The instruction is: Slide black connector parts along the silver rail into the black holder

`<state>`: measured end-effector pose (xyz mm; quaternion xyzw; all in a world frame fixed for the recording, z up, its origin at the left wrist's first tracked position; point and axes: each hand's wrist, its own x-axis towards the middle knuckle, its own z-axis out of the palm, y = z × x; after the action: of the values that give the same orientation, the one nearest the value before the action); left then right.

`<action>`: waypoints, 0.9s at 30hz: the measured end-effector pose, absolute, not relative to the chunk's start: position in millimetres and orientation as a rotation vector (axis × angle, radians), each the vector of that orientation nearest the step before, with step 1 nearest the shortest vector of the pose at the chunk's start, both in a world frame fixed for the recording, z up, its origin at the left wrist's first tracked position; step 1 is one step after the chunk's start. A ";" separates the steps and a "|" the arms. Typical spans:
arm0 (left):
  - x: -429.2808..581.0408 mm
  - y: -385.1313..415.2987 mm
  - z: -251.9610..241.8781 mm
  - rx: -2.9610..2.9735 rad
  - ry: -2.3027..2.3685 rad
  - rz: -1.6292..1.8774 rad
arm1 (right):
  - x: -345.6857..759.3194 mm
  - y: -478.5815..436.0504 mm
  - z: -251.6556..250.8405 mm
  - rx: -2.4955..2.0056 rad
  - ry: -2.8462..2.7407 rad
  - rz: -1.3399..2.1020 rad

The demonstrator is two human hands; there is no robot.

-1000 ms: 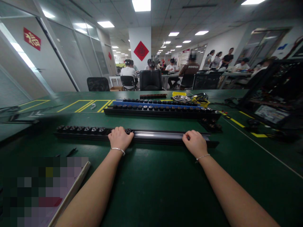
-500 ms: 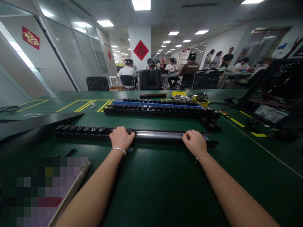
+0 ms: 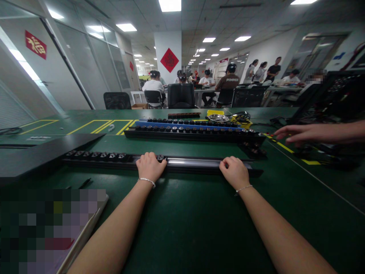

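A long black metal channel (image 3: 194,163) lies crosswise on the green table before me, looking like the housing of a power strip. Its left part holds a row of several black round-faced socket modules (image 3: 105,155). Near the middle, my left hand (image 3: 150,166) is closed over the channel, fingers on the far side. One socket module (image 3: 160,157) peeks out by its thumb, apart from the row; the rest of it is hidden. My right hand (image 3: 235,171) grips the channel near its right end, thumb and index finger curled together. Between my hands the shiny channel floor shows bare.
Behind lie a black strip (image 3: 194,136) and a blue strip (image 3: 165,123), both with sockets. A metal dish (image 3: 218,118) stands by a yellow tray (image 3: 215,112). Another person's hand (image 3: 302,133) reaches in from the right. A dark panel (image 3: 48,152) and a blurred-out board (image 3: 94,224) sit left.
My left hand has slid slightly right along the channel, and the socket module by its thumb has shifted with it. My right hand stays put. Another person's hand has entered from the right.
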<state>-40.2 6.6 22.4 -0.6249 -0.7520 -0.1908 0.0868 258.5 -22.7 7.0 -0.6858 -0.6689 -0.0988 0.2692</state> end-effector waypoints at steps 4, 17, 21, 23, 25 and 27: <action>-38.8 6.8 21.2 -1.867 -2.228 -0.576 | 258.8 -21.8 6.4 -1.850 -1.804 -0.278; -32.6 4.5 21.1 -1.887 -2.191 -0.593 | 257.5 -21.9 6.2 -1.863 -1.795 -0.270; -30.5 4.2 19.6 -1.911 -2.194 -0.587 | 256.7 -22.7 6.9 -1.861 -1.792 -0.271; -29.1 3.9 19.0 -1.925 -2.183 -0.588 | 256.1 -23.3 7.5 -1.863 -1.791 -0.260; -27.8 3.5 19.1 -1.933 -2.175 -0.592 | 255.8 -23.7 7.9 -1.862 -1.793 -0.251; -26.8 2.9 20.0 -1.936 -2.185 -0.588 | 255.8 -23.8 7.9 -1.858 -1.796 -0.255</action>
<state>-26.8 2.9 20.0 -0.6479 -0.7313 -0.1970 0.0819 255.8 -23.8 7.9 -0.6892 -0.6661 -0.0944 0.2690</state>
